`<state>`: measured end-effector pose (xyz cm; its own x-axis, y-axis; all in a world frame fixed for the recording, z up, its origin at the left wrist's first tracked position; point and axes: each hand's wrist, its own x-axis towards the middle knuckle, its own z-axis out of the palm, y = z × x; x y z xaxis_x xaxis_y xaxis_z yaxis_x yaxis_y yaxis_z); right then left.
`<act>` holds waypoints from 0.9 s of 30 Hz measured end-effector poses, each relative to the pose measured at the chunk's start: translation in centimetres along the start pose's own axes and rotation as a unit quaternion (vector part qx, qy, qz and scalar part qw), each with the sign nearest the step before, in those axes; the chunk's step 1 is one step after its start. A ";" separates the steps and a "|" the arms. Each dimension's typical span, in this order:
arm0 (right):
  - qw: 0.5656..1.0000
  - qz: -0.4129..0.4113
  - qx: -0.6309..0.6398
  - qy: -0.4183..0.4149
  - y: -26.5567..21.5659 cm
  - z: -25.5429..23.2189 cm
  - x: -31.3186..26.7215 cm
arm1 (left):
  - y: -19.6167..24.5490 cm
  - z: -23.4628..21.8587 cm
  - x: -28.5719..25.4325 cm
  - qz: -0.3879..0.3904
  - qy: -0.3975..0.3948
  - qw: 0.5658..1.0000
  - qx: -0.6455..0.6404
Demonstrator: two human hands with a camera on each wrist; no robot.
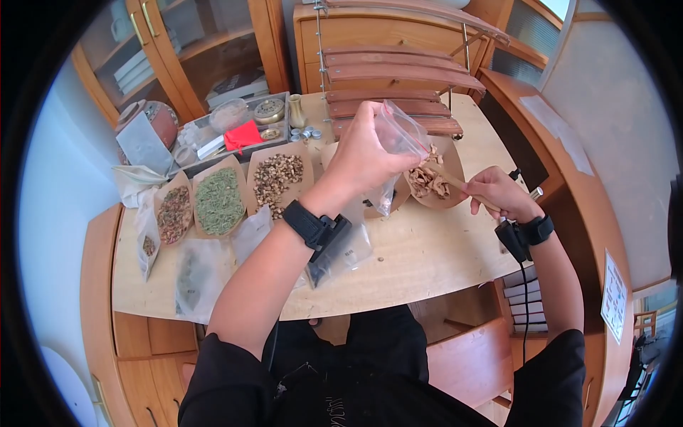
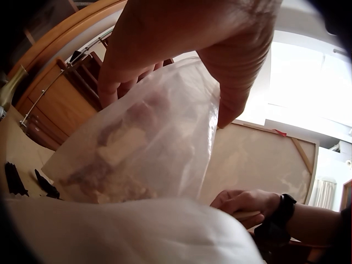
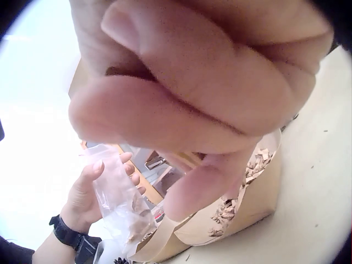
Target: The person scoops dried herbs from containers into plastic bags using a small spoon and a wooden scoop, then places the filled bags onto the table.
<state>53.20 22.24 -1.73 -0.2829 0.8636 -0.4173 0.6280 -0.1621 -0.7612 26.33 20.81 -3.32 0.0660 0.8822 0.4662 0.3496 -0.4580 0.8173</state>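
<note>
A clear plastic bag (image 1: 400, 134) is gripped near its top by the left hand (image 1: 366, 153); pale pieces show inside it in the left wrist view (image 2: 124, 146). The right hand (image 1: 499, 193) holds a wooden utensil (image 1: 452, 178), whose far end reaches toward the bag's mouth. Under that end stands a paper tray (image 1: 455, 193) of light brown dried pieces (image 1: 427, 183). In the right wrist view the right hand's curled fingers (image 3: 192, 71) fill the top, and the bag (image 3: 118, 192) hangs from the left hand (image 3: 82, 201).
Left of the hands, paper trays hold brown pieces (image 1: 277, 178), green leaves (image 1: 219, 201) and reddish bits (image 1: 174, 215). Plastic bags (image 1: 199, 274) lie at the table's front. Behind are a grey tray (image 1: 288, 117) with jars, a small vase (image 1: 297, 112) and a slatted wooden rack (image 1: 398, 67).
</note>
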 end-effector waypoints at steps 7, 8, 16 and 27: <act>0.994 -0.061 -0.096 -0.001 0.7 0.2 -0.7 | 0.0 0.1 0.2 -0.016 -0.009 1.000 0.006; 0.994 -0.060 -0.095 -0.001 0.6 0.3 -0.8 | -0.2 0.1 0.2 -0.011 -0.009 1.000 0.000; 0.992 -0.085 -0.097 0.016 0.3 1.4 -2.1 | 0.2 0.4 0.0 -0.003 -0.007 1.000 -0.004; 0.966 -0.222 0.005 0.136 -3.3 1.7 -5.7 | 0.2 0.6 -0.3 0.001 -0.009 0.999 0.036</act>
<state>51.49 17.10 2.35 -0.3206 0.9424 0.0958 0.4807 0.2490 -0.8408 26.90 20.51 -3.47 0.0837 0.8837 0.4604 0.4160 -0.4508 0.7898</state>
